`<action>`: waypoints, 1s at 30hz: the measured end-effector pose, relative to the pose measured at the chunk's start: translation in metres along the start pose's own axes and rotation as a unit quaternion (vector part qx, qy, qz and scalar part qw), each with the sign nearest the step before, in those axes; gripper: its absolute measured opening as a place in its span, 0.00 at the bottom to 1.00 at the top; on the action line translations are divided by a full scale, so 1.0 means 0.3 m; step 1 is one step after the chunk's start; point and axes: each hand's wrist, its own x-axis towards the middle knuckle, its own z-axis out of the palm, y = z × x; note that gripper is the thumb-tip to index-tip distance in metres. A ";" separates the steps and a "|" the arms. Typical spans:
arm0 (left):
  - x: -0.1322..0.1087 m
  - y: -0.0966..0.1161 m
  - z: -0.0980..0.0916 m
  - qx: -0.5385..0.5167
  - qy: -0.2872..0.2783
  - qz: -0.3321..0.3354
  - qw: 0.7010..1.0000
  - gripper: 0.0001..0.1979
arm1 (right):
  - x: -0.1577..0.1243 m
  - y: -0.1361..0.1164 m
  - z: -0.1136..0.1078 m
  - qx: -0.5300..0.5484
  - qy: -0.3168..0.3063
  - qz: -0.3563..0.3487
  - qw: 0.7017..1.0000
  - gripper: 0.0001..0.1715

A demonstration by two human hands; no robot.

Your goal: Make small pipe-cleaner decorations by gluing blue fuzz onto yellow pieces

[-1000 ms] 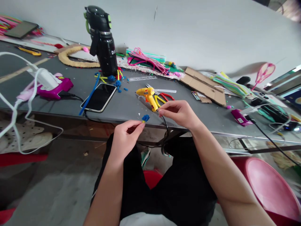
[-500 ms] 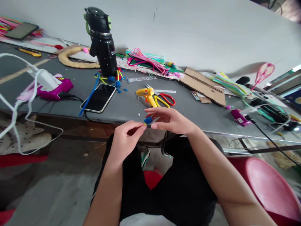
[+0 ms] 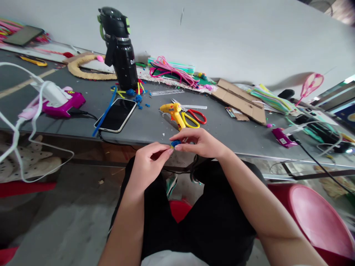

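At the table's front edge, above my lap, a small blue fuzzy flower-like piece (image 3: 175,143) with a bit of yellow under it sits between my hands; it looks made of pipe cleaner. My left hand (image 3: 151,159) pinches its yellow lower end between thumb and forefinger. From the right, my right hand (image 3: 201,143) closes thumb and fingertips on the blue part, covering some of it. Just beyond lie a yellow hot glue gun (image 3: 172,112) and scissors (image 3: 194,117) with red and yellow handles.
Left of the glue gun are a phone (image 3: 118,114) with a blue pipe cleaner (image 3: 107,111) across it and a black bottle (image 3: 123,55). Purple power sockets (image 3: 65,105) with white cables stand farther left. Cardboard (image 3: 240,101) lies right; a red stool (image 3: 318,218) stands below.
My right hand's fingers have come down and closed on the blue piece, where they were apart before. My left hand keeps its pinch nearly in place.
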 end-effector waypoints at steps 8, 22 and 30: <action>0.002 -0.005 -0.003 -0.003 -0.011 -0.007 1.000 0.08 | 0.000 0.002 -0.017 0.013 0.034 0.001 0.999 0.15; 0.005 -0.004 -0.007 -0.014 -0.025 -0.014 0.999 0.07 | -0.003 -0.008 0.014 0.078 -0.002 0.029 0.997 0.25; 0.005 -0.007 -0.007 -0.015 -0.033 -0.012 0.999 0.06 | 0.007 0.005 0.035 0.077 -0.002 0.031 0.997 0.17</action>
